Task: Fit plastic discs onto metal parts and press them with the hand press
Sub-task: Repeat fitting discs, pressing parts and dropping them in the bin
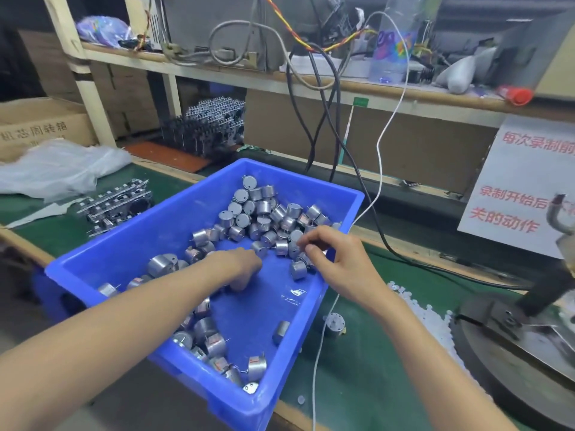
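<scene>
Head view: both hands are in the blue bin (pixel 140 231) of metal parts (pixel 264 209) on the bench (pixel 357 384) — left hand (pixel 239 269) curled under, its hold hidden; right hand (pixel 329 256) with fingertips bunched at the pile, grip unclear — white plastic discs (pixel 417 303) beside the cut-off hand press (pixel 513 346).

The left forearm (pixel 109 325) and right forearm (pixel 420 334) are bare all the way to the near edge — the left hand (pixel 239 267) and right hand (pixel 337 259) bare too, nails seemingly short, though blurred.
</scene>
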The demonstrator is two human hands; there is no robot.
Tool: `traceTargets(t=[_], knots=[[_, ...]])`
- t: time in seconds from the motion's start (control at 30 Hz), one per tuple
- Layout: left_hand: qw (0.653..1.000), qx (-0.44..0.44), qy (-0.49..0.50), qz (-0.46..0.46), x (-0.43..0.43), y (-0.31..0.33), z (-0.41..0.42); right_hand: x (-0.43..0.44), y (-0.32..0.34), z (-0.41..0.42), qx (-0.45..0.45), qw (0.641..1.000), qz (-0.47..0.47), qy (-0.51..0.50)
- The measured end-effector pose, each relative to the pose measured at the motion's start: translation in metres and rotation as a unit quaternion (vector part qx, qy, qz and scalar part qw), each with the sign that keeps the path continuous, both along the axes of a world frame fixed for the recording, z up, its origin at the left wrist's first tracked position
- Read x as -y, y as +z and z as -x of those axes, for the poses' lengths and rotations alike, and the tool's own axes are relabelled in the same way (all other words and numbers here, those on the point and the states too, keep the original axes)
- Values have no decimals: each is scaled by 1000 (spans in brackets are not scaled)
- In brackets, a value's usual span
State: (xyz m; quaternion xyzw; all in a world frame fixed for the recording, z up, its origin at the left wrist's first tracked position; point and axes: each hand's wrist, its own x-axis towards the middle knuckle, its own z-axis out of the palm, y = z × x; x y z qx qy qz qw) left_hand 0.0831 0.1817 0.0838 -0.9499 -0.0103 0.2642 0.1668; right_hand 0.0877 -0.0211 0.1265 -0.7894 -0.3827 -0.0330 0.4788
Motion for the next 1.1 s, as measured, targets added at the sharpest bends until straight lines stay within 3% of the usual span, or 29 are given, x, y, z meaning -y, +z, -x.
traceTargets(t=[0.1, 0.17, 0.23, 0.3, 0.37, 0.43, 0.5, 0.57, 0.67, 0.73, 0.83, 0.97, 1.1], knots=[[995, -37, -32, -88, 10, -4, 4, 0, 0, 1, 6, 1000, 7, 4], [994, -40, -42, -95, 10, -4, 6, 0, 0, 2, 9, 1000, 11, 3], [999, -15, -24, -23, 8, 9, 7, 0, 0, 0, 5, 1000, 7, 1], [991, 67, -6, 113, 10, 30, 4, 2, 2, -1, -1, 1000, 1, -4], [942, 187, 22, 279, 25, 54, 6, 3, 3, -1, -3, 1000, -3, -7], [849, 301, 75, 427, 50, 74, 10, 4, 2, -1, 8, 1000, -2, -8], [772, 382, 122, 492, 76, 91, 15, 7, 2, 2, 8, 999, -24, -22], [753, 410, 121, 500, 102, 102, 18, 16, 3, 6, -5, 994, -82, -67], [762, 415, 84, 491, 142, 110, 19, 45, 2, 11, 13, 980, -153, -128], [789, 402, 57, 461, 169, 109, 18, 72, -3, 11, 4, 976, -164, -145], [855, 303, 12, 421, 211, 97, 8, 118, -24, 10, -63, 969, -129, -201], [870, 224, 30, 438, 250, 57, -5, 172, -70, 24, -143, 943, -112, -280], [904, 137, 36, 404, 253, -12, 5, 204, -108, 55, -137, 941, -80, -300]])
